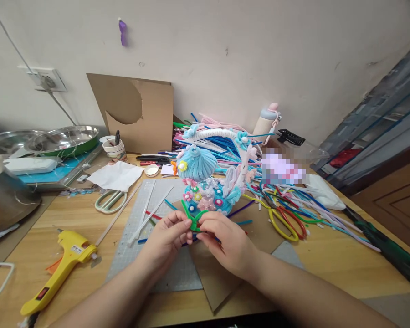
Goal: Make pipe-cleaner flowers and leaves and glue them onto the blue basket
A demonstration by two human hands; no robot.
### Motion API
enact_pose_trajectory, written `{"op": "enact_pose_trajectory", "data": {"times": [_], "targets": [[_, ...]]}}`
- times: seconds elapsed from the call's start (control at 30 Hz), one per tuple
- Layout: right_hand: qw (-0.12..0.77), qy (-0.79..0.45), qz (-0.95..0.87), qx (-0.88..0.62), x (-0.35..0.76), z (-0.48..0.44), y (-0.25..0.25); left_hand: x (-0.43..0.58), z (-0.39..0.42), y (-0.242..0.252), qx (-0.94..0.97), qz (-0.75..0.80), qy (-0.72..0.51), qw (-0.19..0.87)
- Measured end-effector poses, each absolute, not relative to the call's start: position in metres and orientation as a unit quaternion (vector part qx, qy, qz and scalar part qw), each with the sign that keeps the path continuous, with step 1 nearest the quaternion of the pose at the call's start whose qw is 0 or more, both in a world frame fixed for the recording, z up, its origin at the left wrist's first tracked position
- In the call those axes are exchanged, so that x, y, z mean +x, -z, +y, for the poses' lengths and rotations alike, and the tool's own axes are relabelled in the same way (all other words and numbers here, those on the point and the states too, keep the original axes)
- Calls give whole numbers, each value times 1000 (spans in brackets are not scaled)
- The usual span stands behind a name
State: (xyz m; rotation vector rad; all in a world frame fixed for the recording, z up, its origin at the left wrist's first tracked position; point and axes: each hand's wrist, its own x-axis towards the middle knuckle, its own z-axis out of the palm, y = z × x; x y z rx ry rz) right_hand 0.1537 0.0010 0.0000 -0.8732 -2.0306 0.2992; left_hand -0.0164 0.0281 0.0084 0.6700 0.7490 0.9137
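Between my hands is a bent green pipe cleaner (193, 222), with ends that stick up in a fork. My left hand (171, 231) pinches it from the left, thumb against fingertips. From the right, my right hand (227, 239) closes its fingers on the same piece. Just behind them stands a pipe-cleaner craft (207, 203) with small flowers on its base, a blue ribbed shell shape (198, 163) and a white curved arch (216, 133). Loose pipe cleaners (242, 209) lie partly under and around my hands.
A yellow glue gun (66, 264) lies at left, glue sticks (152, 214) on the grey cutting mat (133, 255). Light-handled scissors (111, 201) are beyond, yellow-handled scissors (282, 223) at right. Cardboard (157, 118) leans on the wall beside piled pipe cleaners (222, 123) and a bottle (268, 120).
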Motion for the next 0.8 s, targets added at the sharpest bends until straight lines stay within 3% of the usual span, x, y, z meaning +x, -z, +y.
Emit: {"op": "enact_pose_trajectory", "data": {"times": [0.13,0.8], "targets": [[431,-60,-839,-326,160,7,0,-19,30,-10,293,329,-408,800],[449,-49,-829,-331,154,-5,4,-18,26,-7,362,330,-387,782]]}}
